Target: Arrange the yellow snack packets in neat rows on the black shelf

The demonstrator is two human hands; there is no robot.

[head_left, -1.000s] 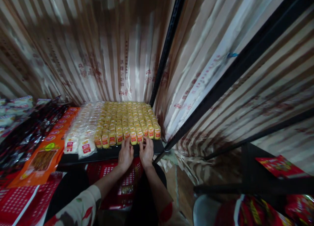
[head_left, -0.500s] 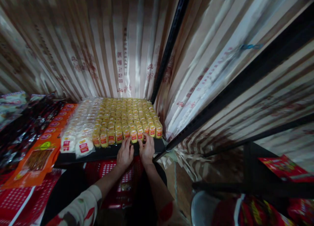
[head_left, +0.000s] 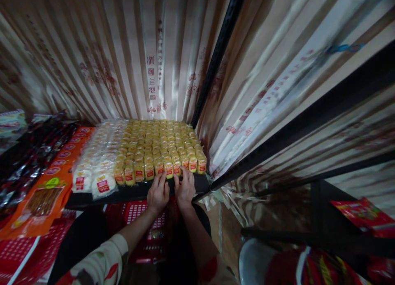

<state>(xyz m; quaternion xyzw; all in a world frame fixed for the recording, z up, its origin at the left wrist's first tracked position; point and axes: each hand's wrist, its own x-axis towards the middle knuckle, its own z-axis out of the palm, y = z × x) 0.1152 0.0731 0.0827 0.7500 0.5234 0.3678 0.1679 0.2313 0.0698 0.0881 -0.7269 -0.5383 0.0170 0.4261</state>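
Rows of small yellow wrapped snack packs (head_left: 158, 146) stand close together on a dark shelf (head_left: 129, 192). My left hand (head_left: 158, 193) reaches the front row from below, fingers stretched forward, their tips at the lower front of the packs. Just to its right, my right hand (head_left: 185, 189) has its fingers extended against the same row, thumb apart from the index finger. A narrow gap separates the two hands. Neither visibly grips a pack, though the fingertips partly cover some red labels. Larger white wrapped packs (head_left: 103, 185) lie directly left of the yellow ones.
Orange snack bags (head_left: 46, 198) and dark shiny packets (head_left: 29, 163) lie further left. A red plastic basket (head_left: 145, 252) sits under the shelf. Black metal posts (head_left: 212, 66) and pleated printed curtains (head_left: 132, 54) bound the back and right. Red packets (head_left: 364, 214) lie at far right.
The view has shifted slightly, so the shelf goods sit a little higher and the left-hand goods further left. Both hands stay at the front row with little visible movement.
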